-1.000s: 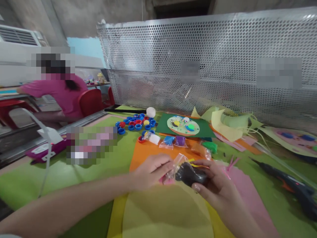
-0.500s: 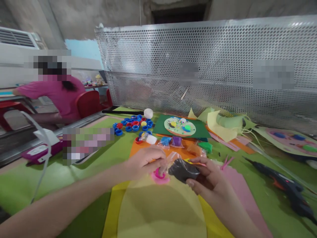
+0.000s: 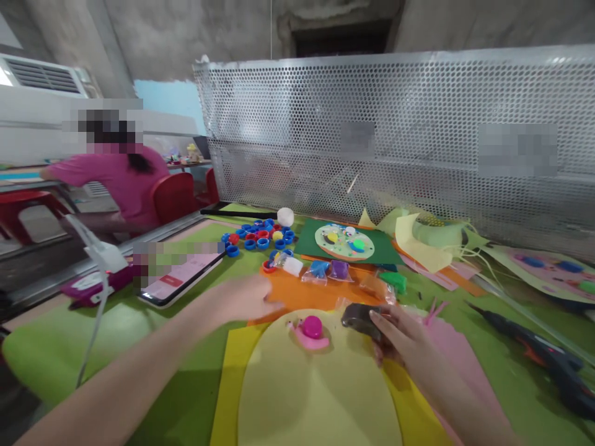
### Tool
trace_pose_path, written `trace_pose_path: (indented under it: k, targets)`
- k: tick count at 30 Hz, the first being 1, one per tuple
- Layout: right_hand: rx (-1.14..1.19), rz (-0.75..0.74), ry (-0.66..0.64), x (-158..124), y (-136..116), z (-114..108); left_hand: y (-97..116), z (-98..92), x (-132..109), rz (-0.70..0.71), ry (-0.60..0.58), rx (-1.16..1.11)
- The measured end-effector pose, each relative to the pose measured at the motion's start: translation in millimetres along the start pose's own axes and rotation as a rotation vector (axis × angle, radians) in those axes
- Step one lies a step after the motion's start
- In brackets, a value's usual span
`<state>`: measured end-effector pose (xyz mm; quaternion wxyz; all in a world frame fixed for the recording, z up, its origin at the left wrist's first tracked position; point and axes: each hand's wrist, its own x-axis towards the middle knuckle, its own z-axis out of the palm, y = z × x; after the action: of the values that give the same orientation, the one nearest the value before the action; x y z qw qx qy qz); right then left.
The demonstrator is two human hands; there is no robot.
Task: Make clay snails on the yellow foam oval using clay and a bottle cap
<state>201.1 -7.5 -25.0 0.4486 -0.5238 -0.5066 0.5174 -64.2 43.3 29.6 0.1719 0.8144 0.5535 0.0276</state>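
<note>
My right hand [image 3: 395, 331] grips a small clear bag of black modelling clay [image 3: 360, 319] above the upper right part of a pale yellow rounded sheet [image 3: 320, 390]. Near the sheet's top edge sits a pink clay snail [image 3: 313, 341] with a magenta bottle cap as its shell and tiny eyes at its left end. My left hand [image 3: 246, 300], smeared by motion, hovers left of the snail over an orange sheet [image 3: 297, 288], apart from the snail. Its fingers are too blurred to read.
Beyond my hands lie bagged clays, such as a blue one [image 3: 319, 270] and a purple one [image 3: 339, 269]. Several bottle caps [image 3: 263, 243], a decorated disc [image 3: 344, 241] and a phone [image 3: 183, 279] lie around. A glue gun [image 3: 534, 350] rests right. A person [image 3: 116, 173] sits left.
My left hand has pulled away from the snail to the left, uncovering it. My right hand still holds the black clay bag, now a bit farther from the snail. The view has shifted slightly.
</note>
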Motion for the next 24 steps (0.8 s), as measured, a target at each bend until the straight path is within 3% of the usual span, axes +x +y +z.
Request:
trace_pose_path:
  k: [4, 10, 15, 21, 24]
  targets:
    - [-0.019, -0.052, 0.051, 5, 5, 0, -1, 1.6, -12, -0.036, -0.191, 0.023]
    - [-0.078, -0.21, 0.103, 16, 15, -3, 10, 5.3, -19, -0.041, -0.244, 0.115]
    - [-0.282, -0.247, 0.02, 6, 16, 0, 18, 6.7, -20, 0.044, -0.212, 0.175]
    - [-1.04, -0.385, -0.094, 1, 20, 1, 13, 21.0, -4, 0.14, -0.098, 0.202]
    - [-1.147, -0.409, -0.112, 1, 22, 0, 7, 27.5, 5, 0.162, -0.034, 0.135]
